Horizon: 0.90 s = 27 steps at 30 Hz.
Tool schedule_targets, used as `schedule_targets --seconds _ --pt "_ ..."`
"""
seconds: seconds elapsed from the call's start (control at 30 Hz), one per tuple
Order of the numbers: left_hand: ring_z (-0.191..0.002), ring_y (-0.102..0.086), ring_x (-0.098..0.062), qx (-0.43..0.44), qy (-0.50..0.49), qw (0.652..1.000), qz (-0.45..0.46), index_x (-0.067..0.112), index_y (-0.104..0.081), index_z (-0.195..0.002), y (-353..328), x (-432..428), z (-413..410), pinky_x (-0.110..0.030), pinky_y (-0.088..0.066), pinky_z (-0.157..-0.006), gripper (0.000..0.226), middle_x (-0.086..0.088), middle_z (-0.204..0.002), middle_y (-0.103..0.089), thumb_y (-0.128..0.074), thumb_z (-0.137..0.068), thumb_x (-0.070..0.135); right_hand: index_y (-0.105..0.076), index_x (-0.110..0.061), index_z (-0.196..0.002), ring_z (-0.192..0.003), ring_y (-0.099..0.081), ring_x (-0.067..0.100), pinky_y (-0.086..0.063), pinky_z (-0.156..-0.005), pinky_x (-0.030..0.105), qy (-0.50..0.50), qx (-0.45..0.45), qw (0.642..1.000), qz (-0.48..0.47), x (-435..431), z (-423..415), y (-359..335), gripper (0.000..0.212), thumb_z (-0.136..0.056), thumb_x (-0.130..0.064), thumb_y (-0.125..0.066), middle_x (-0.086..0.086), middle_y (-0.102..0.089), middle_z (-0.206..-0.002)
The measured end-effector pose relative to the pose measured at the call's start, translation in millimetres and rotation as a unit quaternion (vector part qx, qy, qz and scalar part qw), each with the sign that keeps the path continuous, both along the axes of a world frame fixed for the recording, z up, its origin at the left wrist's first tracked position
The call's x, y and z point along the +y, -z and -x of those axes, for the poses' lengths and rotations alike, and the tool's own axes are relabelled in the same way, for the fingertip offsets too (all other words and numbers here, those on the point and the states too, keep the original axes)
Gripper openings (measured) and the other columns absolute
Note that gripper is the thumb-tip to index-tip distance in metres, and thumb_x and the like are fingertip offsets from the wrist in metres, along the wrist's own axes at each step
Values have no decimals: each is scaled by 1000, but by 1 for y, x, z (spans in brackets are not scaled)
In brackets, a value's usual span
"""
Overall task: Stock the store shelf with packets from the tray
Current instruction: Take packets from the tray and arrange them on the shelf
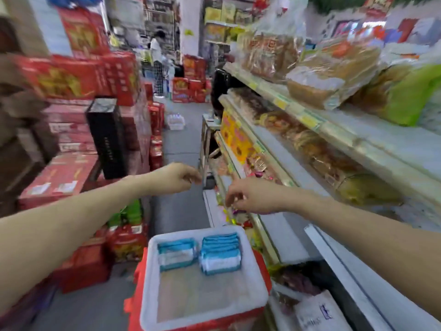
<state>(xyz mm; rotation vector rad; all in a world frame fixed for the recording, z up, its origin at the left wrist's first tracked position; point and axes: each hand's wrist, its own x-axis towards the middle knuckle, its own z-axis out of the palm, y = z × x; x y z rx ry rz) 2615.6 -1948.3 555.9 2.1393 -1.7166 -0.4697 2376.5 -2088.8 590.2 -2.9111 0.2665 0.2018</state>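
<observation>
Over the tray [150,283] beside the shelf [393,149], left hand [176,177] hangs loosely curled, empty; right hand [248,197] unclear.

The tray [150,283] sits on a crate [139,274] in the aisle, just left of the shelves [310,120]. Two stacks of packets [220,255] lie side by side at its far end. Stacked boxes [71,77] stand on the left. Beyond the tray, the left hand [176,177] is over the aisle and the right hand [248,197] is at a lower shelf edge.
</observation>
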Motion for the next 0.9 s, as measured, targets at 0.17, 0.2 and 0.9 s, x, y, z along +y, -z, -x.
schedule_targets --seconds 0.17,0.2,0.9 --pt "-103 -66 -10 9 -13 997 -81 16 -73 -122 85 39 -14 -23 -50 -94 37 1 -120 -73 -58 -92 1 -74 -22 -113 -101 -57 10 -48 -91 31 21 111 992 -51 -8 -25 105 26 -96 -15 -56 -6 -63 -114" --pt "-104 -65 -8 13 -8 995 -100 20 -73 -122 98 43 -13 -25 -51 -96 36 3 -121 -72 -57 -93 5 -73 -24 -114 -105 -57 12 -48 -91 29 23 131 990 -55 -9 -28 125 27 -96 -15 -55 -6 -62 -119" --pt "-119 -61 -13 33 26 985 -166 29 -68 -129 173 39 -2 -32 -51 -104 34 5 -134 -63 -57 -101 15 -68 -34 -116 -115 -45 15 -41 -88 31 -13 137 990 -28 -3 -8 242 36 -91 -10 -59 -7 -42 -121"
